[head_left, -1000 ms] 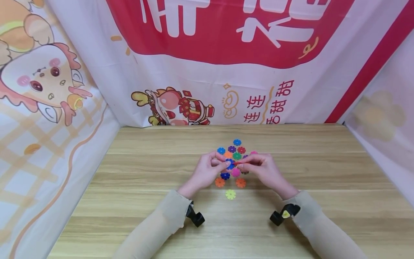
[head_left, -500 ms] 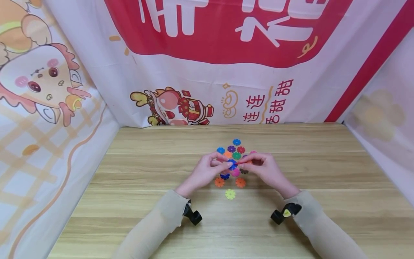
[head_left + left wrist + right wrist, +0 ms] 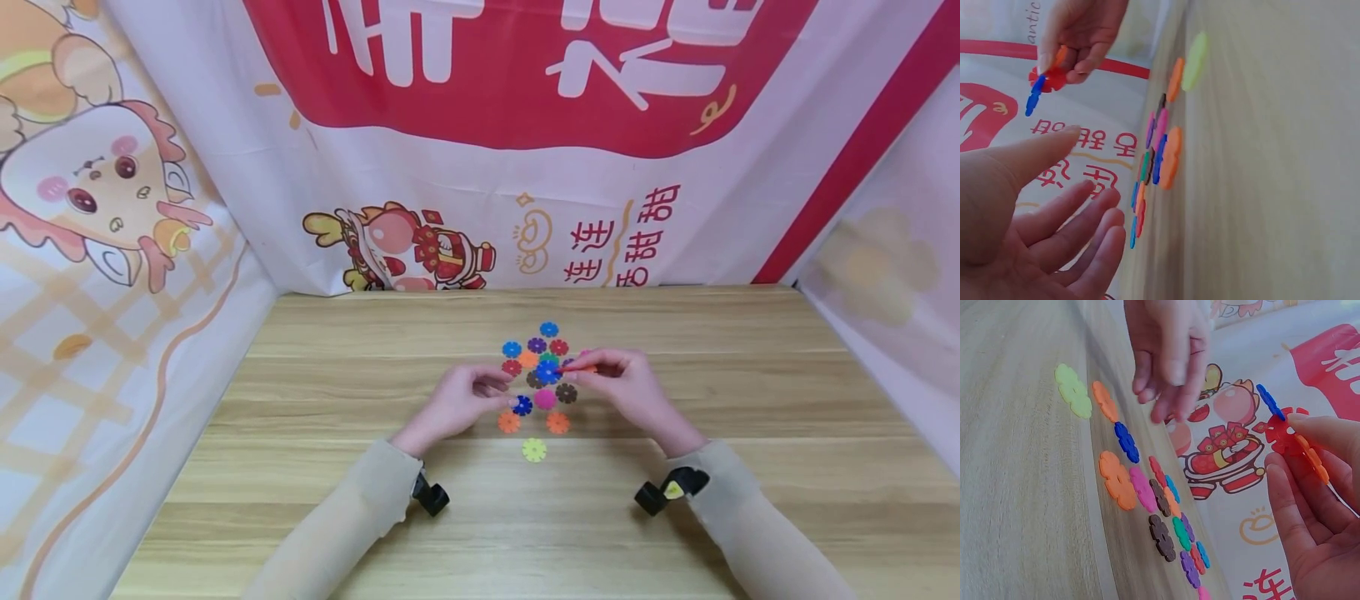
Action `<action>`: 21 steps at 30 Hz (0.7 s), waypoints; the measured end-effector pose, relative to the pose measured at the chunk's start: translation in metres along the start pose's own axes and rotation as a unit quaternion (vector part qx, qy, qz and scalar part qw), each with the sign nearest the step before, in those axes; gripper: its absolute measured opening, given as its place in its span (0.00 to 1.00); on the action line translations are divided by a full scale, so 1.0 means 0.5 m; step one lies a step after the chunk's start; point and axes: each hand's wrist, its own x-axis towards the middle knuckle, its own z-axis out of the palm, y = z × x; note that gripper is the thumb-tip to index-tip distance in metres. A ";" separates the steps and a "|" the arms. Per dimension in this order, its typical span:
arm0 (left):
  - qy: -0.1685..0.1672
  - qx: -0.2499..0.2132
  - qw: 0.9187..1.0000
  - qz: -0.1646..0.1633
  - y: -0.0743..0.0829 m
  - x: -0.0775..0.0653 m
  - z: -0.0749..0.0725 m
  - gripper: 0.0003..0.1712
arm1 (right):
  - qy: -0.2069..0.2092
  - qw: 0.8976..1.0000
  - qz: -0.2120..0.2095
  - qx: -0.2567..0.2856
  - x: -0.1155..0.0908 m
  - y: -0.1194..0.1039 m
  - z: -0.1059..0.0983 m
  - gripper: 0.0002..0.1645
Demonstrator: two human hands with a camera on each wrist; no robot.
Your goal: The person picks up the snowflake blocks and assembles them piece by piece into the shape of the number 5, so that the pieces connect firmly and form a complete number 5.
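My right hand (image 3: 626,382) holds a small joined piece above the table, pinching its red snowflake disc (image 3: 1282,439) between thumb and fingers. A blue snowflake disc (image 3: 1270,402) is slotted into one edge of the red one, and an orange snowflake disc (image 3: 1314,460) into the other side. Seen from the head, the blue disc faces up toward the camera. My left hand (image 3: 461,400) holds nothing; its fingers are relaxed and apart, as the left wrist view shows. Its fingertips overlap a dark blue disc (image 3: 522,406) in the head view.
Several loose snowflake discs lie flat beneath the hands, among them a yellow-green disc (image 3: 535,451) nearest the person, orange discs (image 3: 558,423), a pink disc (image 3: 545,400) and a brown disc (image 3: 567,393). A printed cloth (image 3: 450,183) hangs along the table's (image 3: 337,400) back edge.
My left hand has let go of the blue disc and drawn back to the left. The right hand keeps the joined discs and has shifted slightly right.
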 end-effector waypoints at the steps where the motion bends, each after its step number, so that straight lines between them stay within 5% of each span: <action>1: -0.004 0.014 1.000 -0.004 -0.002 -0.001 0.000 0.23 | 0.001 1.000 -0.001 0.000 0.000 0.000 -0.001 0.11; 12: -0.047 0.133 0.989 -0.035 -0.008 -0.007 0.012 0.25 | 0.007 1.000 0.011 -0.001 -0.001 -0.003 -0.004 0.13; 21: -0.050 0.148 0.987 -0.035 -0.009 -0.004 0.018 0.17 | 0.005 1.000 0.011 -0.003 -0.002 -0.002 -0.005 0.12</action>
